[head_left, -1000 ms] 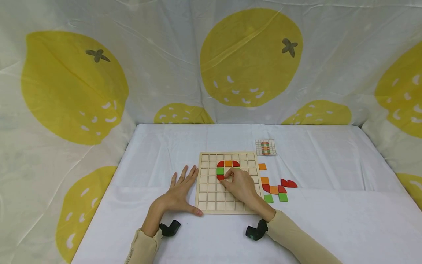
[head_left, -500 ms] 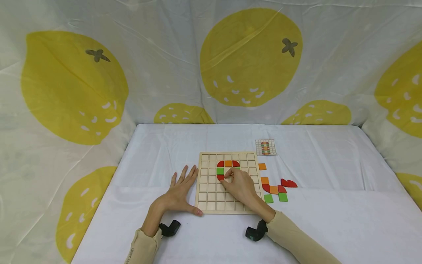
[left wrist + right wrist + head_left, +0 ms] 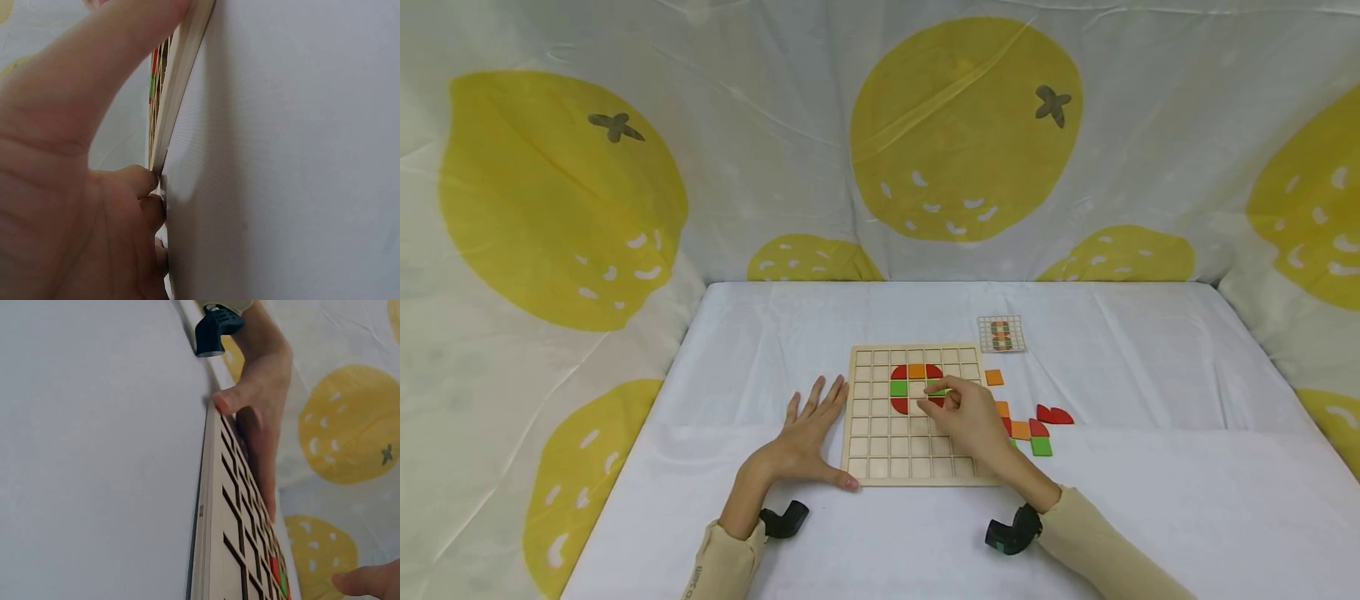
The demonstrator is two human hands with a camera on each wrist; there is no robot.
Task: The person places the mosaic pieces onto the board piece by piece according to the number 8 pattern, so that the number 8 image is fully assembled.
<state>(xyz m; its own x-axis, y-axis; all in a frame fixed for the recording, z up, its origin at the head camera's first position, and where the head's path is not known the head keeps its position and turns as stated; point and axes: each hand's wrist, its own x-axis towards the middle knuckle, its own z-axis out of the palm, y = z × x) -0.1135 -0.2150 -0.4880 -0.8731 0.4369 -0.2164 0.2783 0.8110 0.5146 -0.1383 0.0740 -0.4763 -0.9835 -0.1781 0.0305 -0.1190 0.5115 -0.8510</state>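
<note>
Right hand (image 3: 972,419): thumb and index finger slightly apart, with nothing visible between them, above the board's middle. Left hand (image 3: 801,442): fingers spread beside the left side of the gridded wooden board (image 3: 880,468), thumb at its near left corner.

Board, flat on the white-covered table (image 3: 1112,517), contents by row from the far side: a red quarter-round (image 3: 899,372), an orange square (image 3: 917,372) and a second red quarter-round (image 3: 934,371); a green square (image 3: 898,388) and another green square (image 3: 936,387), part-hidden by the index finger; a third red quarter-round (image 3: 899,406) and a red piece (image 3: 936,402), partly covered.

Right of the board: loose orange, red and green pieces (image 3: 1020,430), some behind the right hand; beyond them, a patterned card (image 3: 1002,334) near the far right corner.

Against the earlier frame: right hand shifted rightward, baring the near-left red quarter-round, which its fingertips partly covered; left hand unchanged.
</note>
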